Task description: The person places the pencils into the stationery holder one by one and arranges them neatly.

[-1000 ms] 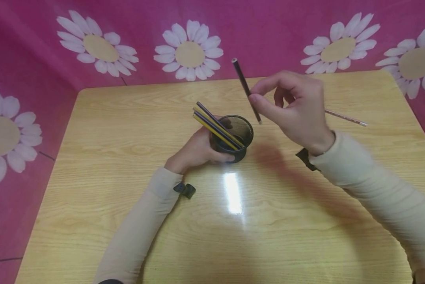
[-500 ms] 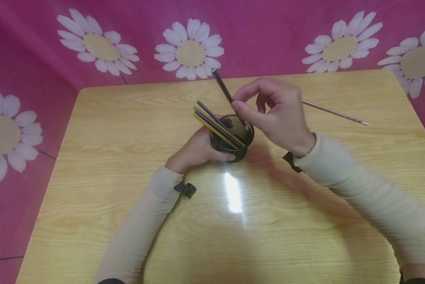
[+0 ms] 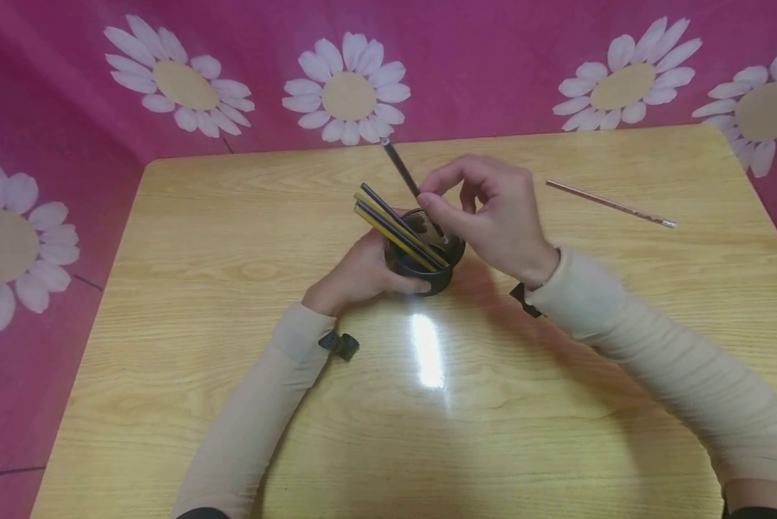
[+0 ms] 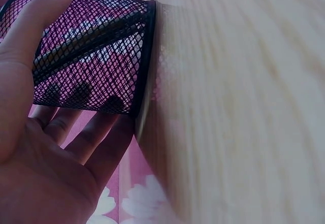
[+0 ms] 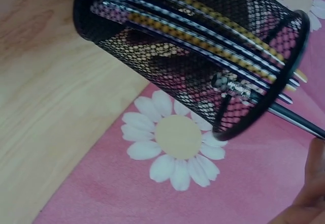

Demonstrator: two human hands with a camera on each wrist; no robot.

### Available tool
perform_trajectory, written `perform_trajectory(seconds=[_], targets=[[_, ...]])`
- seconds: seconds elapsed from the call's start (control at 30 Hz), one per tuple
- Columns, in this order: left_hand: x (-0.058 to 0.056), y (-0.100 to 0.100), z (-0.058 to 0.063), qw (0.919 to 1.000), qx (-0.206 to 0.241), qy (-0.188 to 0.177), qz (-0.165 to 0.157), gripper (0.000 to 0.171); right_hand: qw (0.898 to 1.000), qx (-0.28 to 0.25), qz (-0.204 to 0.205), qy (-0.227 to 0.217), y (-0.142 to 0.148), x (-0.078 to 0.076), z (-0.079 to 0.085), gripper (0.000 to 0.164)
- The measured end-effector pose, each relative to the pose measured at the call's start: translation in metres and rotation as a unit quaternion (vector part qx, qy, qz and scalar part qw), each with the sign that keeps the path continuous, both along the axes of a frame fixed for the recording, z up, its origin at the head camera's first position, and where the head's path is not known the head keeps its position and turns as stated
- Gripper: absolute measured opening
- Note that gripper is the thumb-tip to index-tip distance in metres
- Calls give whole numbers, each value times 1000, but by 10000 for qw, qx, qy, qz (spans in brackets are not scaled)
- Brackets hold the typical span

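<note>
My left hand [image 3: 362, 270] grips a black mesh pencil cup [image 3: 442, 283] from its left side. In the left wrist view the thumb lies over the mesh of the cup [image 4: 96, 87], with the fingers on the opposite side. Several yellow-and-dark striped pencils [image 3: 391, 231] lean to the left inside it. Between thumb and index finger, my right hand [image 3: 495, 216] pinches a black pencil [image 3: 399, 166], tilted, its lower part inside the rim. The right wrist view shows that pencil's metal-banded eraser end [image 5: 231, 86] inside the cup's mouth, apart from the cup's bottom.
A pinkish patterned pencil [image 3: 612, 204] lies on the wooden table [image 3: 233, 396], right of the right hand. A pink cloth [image 3: 479, 72] with white flowers hangs behind the table and along its left side.
The right hand has moved left and a little down with the black pencil, whose lower end has gone from beside the cup to inside it. The left hand and cup have stayed put.
</note>
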State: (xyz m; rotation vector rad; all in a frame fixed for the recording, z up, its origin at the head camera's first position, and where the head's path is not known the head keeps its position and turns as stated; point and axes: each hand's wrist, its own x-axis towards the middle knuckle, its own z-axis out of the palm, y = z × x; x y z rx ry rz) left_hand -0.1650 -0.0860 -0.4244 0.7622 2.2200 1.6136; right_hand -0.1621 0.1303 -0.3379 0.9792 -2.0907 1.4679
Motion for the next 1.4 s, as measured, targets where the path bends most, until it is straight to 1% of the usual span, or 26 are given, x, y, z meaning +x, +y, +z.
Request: perform_trajectory(seconds=[0.13,0.27,0.5,0.7,0.87,1.03,1.13,1.4], targets=[[1,0,3,10000,-1,41,-46,94,9999,36,-31,-98,-1,-1,-6,9],[1,-1,3,9999,82,46,-103,93,9997,136,-104,-191,-2,-2,-12,8],[1,-1,2,9998,149,-14,-131,92,9986,299,-286,-320,-3,-3,-21,9],[1,-1,1,9998,150,-26,-121,94,9974,529,-378,-309,-3,-4,-27,8],[1,-1,1,9997,168,-53,-143,95,9959,667,-520,-330,-6,-5,-31,8],[1,0,0,9995,175,-116,-227,92,9936,867,-688,-208,-7,-5,-34,8],[1,0,0,9995,154,-143,-225,90,9918,1004,-774,-169,-9,-6,-35,7],[2,-2,0,9996,65,-221,-159,87,9853,1409,-919,-295,-12,-8,-35,8]])
